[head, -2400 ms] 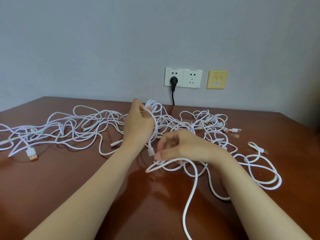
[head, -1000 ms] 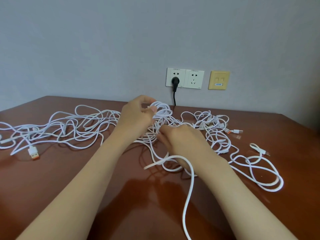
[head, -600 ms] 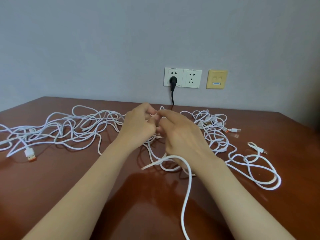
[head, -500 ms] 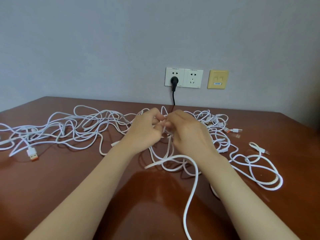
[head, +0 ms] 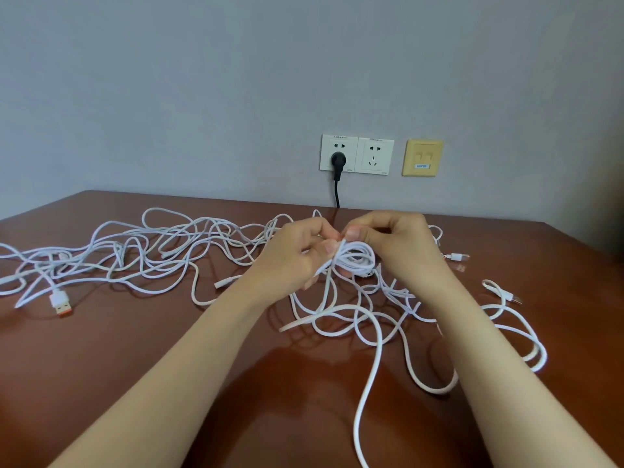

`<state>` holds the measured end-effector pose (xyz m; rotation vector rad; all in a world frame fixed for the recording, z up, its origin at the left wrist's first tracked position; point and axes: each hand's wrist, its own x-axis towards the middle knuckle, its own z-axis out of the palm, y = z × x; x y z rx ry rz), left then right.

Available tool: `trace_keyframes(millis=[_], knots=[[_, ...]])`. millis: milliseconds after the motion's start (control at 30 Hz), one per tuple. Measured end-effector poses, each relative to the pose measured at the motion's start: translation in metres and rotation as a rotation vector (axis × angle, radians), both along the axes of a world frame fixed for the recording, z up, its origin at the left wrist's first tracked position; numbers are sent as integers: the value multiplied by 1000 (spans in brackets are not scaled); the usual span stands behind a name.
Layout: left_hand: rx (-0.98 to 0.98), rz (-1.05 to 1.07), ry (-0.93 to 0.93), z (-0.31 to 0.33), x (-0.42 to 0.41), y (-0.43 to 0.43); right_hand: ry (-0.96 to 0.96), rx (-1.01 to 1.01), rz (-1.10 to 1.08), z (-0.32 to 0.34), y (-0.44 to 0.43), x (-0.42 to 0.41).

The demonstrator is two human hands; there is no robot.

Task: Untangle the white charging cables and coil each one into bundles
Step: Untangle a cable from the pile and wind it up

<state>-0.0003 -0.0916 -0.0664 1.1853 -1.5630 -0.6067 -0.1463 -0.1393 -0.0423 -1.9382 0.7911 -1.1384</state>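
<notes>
Brown bench [head: 101, 366] carrying the white charging cables [head: 162, 251], most of them lying tangled across its far half from left to right. At centre, the left hand [head: 293, 261] and right hand [head: 398, 244] meet. Each grip pinches a small coil [head: 358, 260] of several loops, where moments earlier they gathered only loose strands. One bundle is thus forming; the rest awaits untangling. No container is in view.

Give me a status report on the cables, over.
Left hand and right hand both pinching a small cable coil. Other white cables tangled across the table. Strands trailing from coil into the tangle below, may snag.
</notes>
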Motion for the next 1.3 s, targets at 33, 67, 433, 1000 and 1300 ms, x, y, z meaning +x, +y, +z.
trace_keyframes(millis=[33, 67, 433, 1000, 1300], knots=[[-9, -17, 12, 1, -1, 1, -42, 85, 11, 1, -1, -2], [-19, -34, 15, 2, -3, 2, -82, 166, 22, 2, -2, -4], [-20, -208, 33, 3, -17, 6, -174, 774, 279, -6, -11, -9], [-55, 301, 265, 7, -7, -7, -219, -72, -206, -31, 17, 35], [158, 205, 486, 16, -6, -2, -95, -487, -184, -42, 13, 35]])
